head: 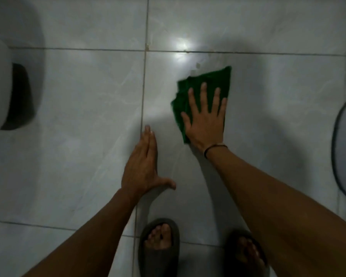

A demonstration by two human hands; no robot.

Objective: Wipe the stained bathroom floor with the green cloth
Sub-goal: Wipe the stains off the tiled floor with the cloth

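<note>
Two hands work the tiled floor (78, 108): right hand (205, 124) spread flat, pressing green cloth (206, 80); left hand (142, 166) open, empty, beside a grout line (143, 86).

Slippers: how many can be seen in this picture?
2. One slipper is at the bottom centre, below the left hand. The other is to its right, partly hidden by the right forearm.

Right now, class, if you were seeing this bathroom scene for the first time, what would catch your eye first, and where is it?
The green cloth stands out most, pressed flat under the spread right hand right of centre. Just beyond it, a bright glare shines on the grey floor tiles, with small marks beside the cloth's far edge. The left hand lies open on the tile, nearer the person's sandalled feet.
</note>
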